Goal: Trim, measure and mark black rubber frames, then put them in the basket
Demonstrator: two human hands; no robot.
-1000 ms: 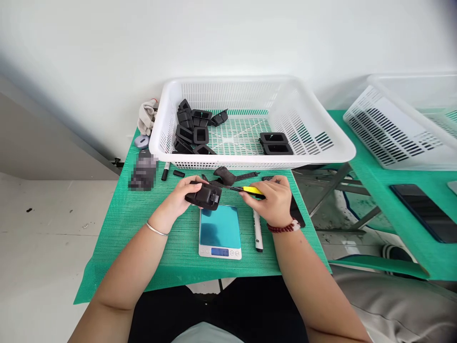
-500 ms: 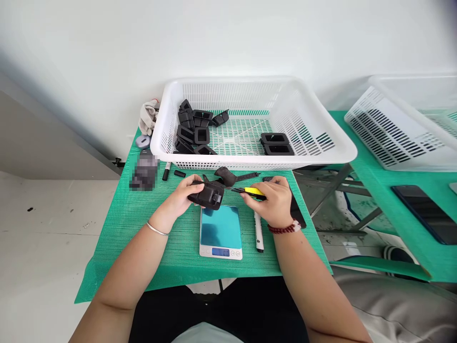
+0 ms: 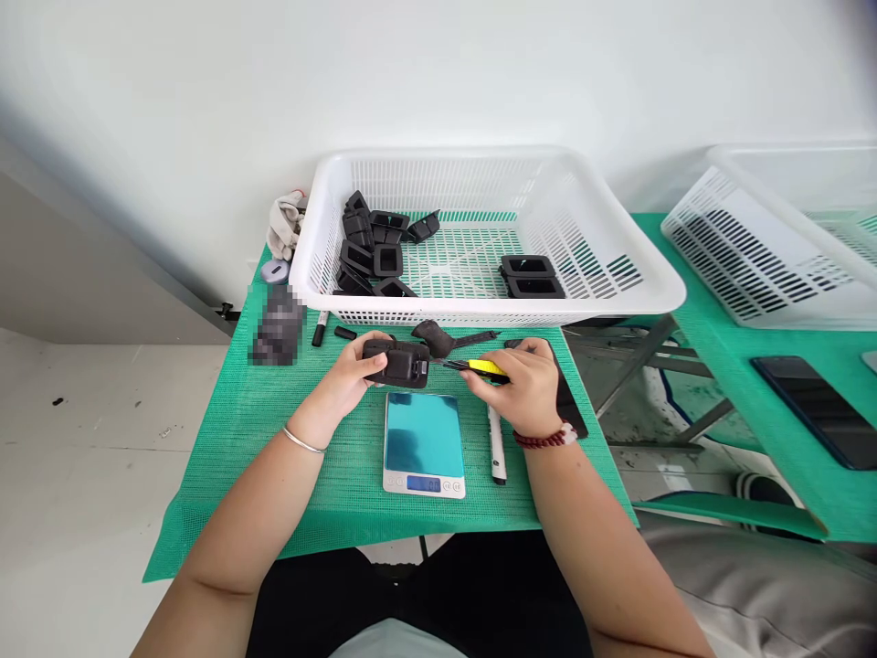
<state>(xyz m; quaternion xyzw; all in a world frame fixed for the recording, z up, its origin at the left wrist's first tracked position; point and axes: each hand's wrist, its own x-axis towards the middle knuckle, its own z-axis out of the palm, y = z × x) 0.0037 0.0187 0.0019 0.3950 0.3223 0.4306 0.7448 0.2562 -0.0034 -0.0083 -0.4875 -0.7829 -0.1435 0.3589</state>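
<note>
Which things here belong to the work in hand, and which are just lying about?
Probably part of it:
black part in left hand
yellow-handled tool in right hand
black pieces in basket
perhaps the scale

Probably lying about:
white marker
pale cloth

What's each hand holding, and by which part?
Left hand: black part, by its left end, thumb across it. Right hand: yellow-and-black tool, by its handle, thin end pointing left.

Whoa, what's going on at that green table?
A person holds a black part in the left hand and a yellow-and-black tool in the right hand, its tip toward the part. A small scale lies nearer the person on the table. More black pieces sit in the white basket behind.
</note>
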